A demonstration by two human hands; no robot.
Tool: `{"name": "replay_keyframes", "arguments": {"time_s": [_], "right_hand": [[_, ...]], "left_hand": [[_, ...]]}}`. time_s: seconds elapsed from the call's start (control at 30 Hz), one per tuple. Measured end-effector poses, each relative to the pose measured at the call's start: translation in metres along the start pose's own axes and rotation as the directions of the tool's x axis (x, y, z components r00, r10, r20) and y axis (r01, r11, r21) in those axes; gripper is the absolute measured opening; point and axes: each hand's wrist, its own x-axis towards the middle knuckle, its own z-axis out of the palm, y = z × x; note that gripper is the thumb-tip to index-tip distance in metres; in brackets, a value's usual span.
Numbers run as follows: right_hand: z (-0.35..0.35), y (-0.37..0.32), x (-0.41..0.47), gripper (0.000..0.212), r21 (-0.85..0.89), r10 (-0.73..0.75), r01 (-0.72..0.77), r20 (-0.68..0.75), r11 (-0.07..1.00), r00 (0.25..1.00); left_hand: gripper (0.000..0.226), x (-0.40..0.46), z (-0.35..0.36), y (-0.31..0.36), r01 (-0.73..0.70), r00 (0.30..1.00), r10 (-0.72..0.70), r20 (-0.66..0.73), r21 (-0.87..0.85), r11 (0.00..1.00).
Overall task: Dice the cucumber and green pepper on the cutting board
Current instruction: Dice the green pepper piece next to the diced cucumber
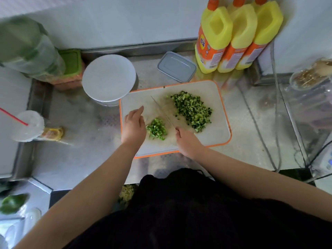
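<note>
A white cutting board (pixel 215 133) with an orange rim lies on the steel counter. On its right half sits a large heap of diced cucumber (pixel 192 110). A smaller bright green pile of diced pepper (pixel 156 129) lies near the front left. My right hand (pixel 186 142) grips the handle of a knife (pixel 162 112), whose thin blade runs up and left between the two piles. My left hand (pixel 134 124) rests on the board just left of the pepper pile, fingers straight and pointing away from me.
A round white lidded tub (pixel 108 78) stands left of the board, a grey lidded box (pixel 177 67) behind it. Three yellow bottles (pixel 239 36) stand at the back right. A cup with a red straw (pixel 28 125) is at the left. Cables (pixel 260 133) run along the right.
</note>
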Motion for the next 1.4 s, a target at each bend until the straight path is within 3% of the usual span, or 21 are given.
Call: {"name": "replay_keyframes", "arguments": {"time_s": [0.07,0.17,0.33,0.57,0.67,0.73,0.87,0.93,1.03,1.13,1.2,1.23,1.33,1.4], "right_hand": [[0.014,-0.004,-0.003,0.032,-0.05,0.016,-0.016,-0.001,0.999,1.0],[0.033,-0.012,-0.008,0.036,0.027,0.055,-0.055,0.014,0.998,0.998],[0.053,-0.029,-0.007,0.043,0.066,0.044,-0.053,0.125,0.996,0.991],[0.05,-0.043,-0.005,0.041,0.087,0.012,-0.027,0.169,0.996,0.986],[0.037,-0.042,0.0,0.027,0.1,0.006,-0.019,0.123,0.995,0.992],[0.022,-0.039,0.003,0.033,0.113,0.004,-0.013,0.082,0.994,0.997],[-0.012,-0.028,0.007,0.029,-0.029,-0.024,0.024,0.004,0.999,1.0],[-0.022,-0.024,0.011,0.031,0.03,-0.014,0.014,0.012,0.999,1.0],[-0.028,-0.029,0.009,0.027,0.299,0.048,-0.074,0.093,0.951,0.995],[-0.027,-0.039,0.001,0.025,0.52,0.094,-0.196,0.216,0.832,0.972],[-0.028,-0.041,-0.002,0.027,0.575,0.116,-0.252,0.263,0.778,0.958],[-0.032,-0.041,-0.002,0.026,0.58,0.121,-0.259,0.266,0.773,0.956],[-0.053,-0.032,0.005,0.029,0.413,0.093,-0.166,0.192,0.896,0.977],[-0.069,-0.026,0.012,0.021,0.083,0.035,-0.047,0.142,0.995,0.989]], "left_hand": [[0.046,-0.009,-0.002,-0.008,0.087,0.996,-0.087,0.002,-0.02,0.996],[0.054,-0.023,0.0,-0.023,0.147,0.985,-0.151,0.077,0.06,0.987],[0.066,-0.037,0.002,-0.041,0.119,0.976,-0.14,0.166,0.133,0.984],[0.066,-0.032,-0.002,-0.044,0.064,0.961,-0.108,0.254,0.176,0.982],[0.061,-0.028,-0.004,-0.045,0.061,0.963,-0.097,0.25,0.148,0.987],[0.055,-0.025,-0.005,-0.048,0.062,0.968,-0.088,0.234,0.115,0.991],[0.041,-0.022,-0.01,-0.05,0.078,0.98,-0.081,0.183,0.022,0.997],[0.039,-0.023,-0.01,-0.046,-0.006,0.998,0.003,0.069,0.039,0.999],[0.056,-0.03,-0.004,-0.036,-0.245,0.964,0.265,-0.036,0.28,0.928],[0.074,-0.038,0.009,-0.018,-0.472,0.872,0.471,0.133,0.478,0.74],[0.07,-0.04,0.016,-0.017,-0.522,0.846,0.473,0.244,0.559,0.644],[0.066,-0.04,0.018,-0.02,-0.49,0.869,0.416,0.266,0.572,0.658],[0.047,-0.039,0.015,-0.035,-0.355,0.935,0.306,0.179,0.479,0.803],[0.039,-0.038,0.006,-0.039,-0.262,0.95,0.301,-0.079,0.316,0.912]]}}
